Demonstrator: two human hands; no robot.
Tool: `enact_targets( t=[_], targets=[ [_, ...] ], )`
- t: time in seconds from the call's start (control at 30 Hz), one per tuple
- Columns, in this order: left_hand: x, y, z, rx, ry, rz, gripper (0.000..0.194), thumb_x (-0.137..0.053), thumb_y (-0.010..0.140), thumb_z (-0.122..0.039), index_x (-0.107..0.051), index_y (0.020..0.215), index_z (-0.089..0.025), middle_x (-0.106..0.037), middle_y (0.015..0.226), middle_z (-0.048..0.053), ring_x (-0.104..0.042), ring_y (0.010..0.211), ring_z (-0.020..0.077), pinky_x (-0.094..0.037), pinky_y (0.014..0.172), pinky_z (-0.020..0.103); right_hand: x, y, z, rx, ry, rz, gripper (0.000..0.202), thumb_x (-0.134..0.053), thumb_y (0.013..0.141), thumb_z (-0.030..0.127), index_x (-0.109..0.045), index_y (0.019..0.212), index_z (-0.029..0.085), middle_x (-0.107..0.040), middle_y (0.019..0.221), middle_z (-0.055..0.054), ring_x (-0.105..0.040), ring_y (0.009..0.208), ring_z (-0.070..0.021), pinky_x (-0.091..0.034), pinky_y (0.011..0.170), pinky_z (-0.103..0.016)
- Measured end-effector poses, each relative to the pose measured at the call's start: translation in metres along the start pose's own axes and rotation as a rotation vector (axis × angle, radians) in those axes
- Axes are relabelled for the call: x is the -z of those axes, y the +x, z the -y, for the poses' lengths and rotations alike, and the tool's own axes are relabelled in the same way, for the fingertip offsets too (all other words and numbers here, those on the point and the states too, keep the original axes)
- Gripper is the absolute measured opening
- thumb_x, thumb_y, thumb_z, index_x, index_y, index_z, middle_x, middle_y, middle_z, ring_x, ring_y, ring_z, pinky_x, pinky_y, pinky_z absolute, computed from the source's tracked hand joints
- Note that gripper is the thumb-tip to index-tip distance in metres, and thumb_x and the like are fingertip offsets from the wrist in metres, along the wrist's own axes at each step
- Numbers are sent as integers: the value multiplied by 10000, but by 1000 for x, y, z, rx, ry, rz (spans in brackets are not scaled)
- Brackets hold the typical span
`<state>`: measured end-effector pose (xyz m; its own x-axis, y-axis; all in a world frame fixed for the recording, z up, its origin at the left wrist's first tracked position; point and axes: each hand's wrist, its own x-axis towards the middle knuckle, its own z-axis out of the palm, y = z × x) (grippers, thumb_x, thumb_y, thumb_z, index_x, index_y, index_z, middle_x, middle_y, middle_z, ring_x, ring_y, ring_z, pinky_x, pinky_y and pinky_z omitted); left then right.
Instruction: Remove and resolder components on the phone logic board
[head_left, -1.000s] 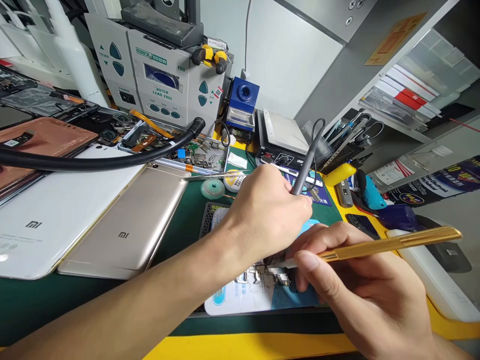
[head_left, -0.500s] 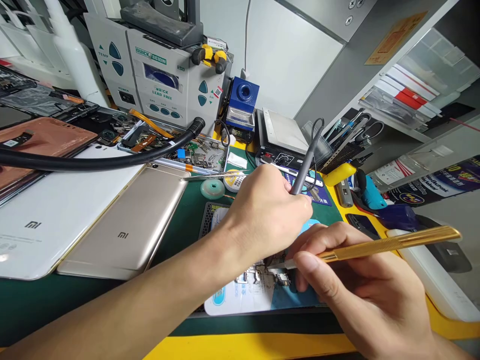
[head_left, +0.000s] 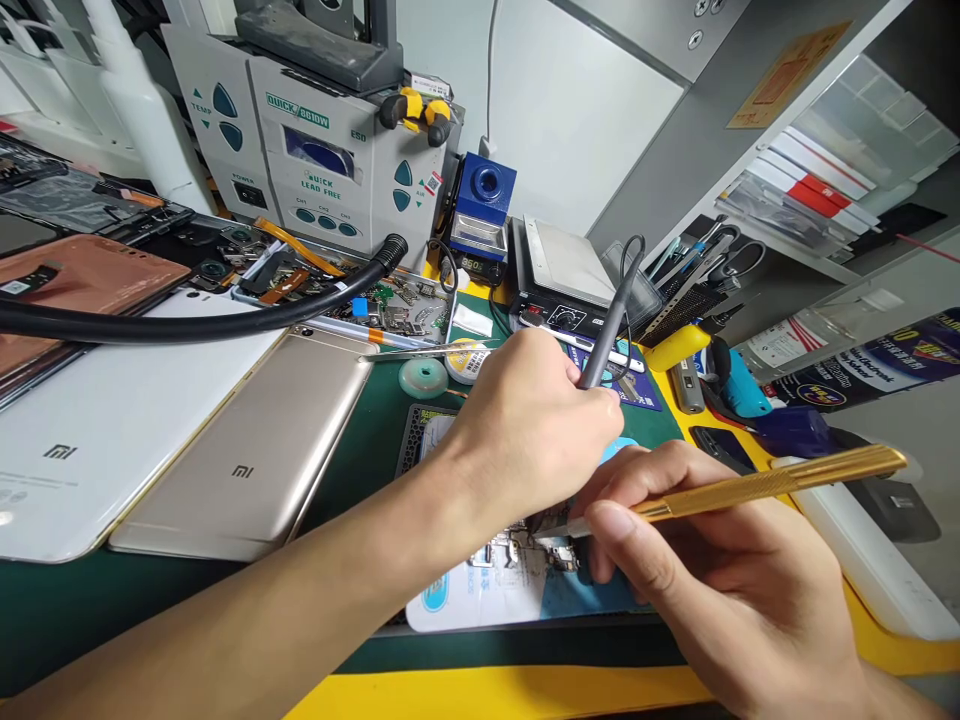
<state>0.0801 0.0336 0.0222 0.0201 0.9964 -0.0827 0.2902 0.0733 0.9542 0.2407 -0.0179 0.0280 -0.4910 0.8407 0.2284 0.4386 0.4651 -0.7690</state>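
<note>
My left hand (head_left: 536,420) is closed round a grey pen-like handle (head_left: 613,320) with a black cable; its tip is hidden behind the hand. In my right hand (head_left: 720,570) a gold-handled knife (head_left: 780,482) is pinched, its pale tip pointing left at a small circuit board (head_left: 555,555). That board lies on a white and blue pad (head_left: 502,595), partly covered by my left hand and wrist. Whether either tip touches the board cannot be made out.
A gold phone (head_left: 247,450) and a larger white device (head_left: 82,450) lie at left. A black hose (head_left: 225,325) crosses above them from the grey QUICK station (head_left: 315,150). Behind my left hand are a green spool (head_left: 423,378), tweezers (head_left: 405,353) and a black hot plate (head_left: 559,285).
The gold knife's rear end has dipped and shifted slightly left. The whole view has moved a little; both hands hold the same tools in nearly the same places.
</note>
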Motion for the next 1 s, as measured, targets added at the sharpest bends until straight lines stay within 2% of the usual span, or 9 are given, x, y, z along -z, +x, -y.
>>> enact_targets(
  t=[0.23,0.57,1.0],
  targets=[
    [0,0,-1,9,14,-1,145,-660,692,-309,-670,785,-198,-691,721,15,-626,664,149,-441,531,255,-2,4,3,2,-27,-4,180,-597,929,90,-633,797,209,-612,760,5,-547,568,-94,-446,470,-216],
    [-1,0,-1,18,20,3,121,-655,696,-297,-664,769,-201,-697,715,0,-634,663,145,-456,542,253,0,1,1,-58,16,17,130,-606,943,121,-619,846,206,-604,766,14,-558,589,-93,-467,499,-201],
    [-2,-2,-2,23,34,2,114,-642,695,-283,-668,770,-201,-699,700,3,-637,647,150,-459,536,261,-1,2,-2,-65,77,38,118,-597,963,152,-608,859,206,-590,761,21,-533,581,-87,-448,497,-194]
  ],
)
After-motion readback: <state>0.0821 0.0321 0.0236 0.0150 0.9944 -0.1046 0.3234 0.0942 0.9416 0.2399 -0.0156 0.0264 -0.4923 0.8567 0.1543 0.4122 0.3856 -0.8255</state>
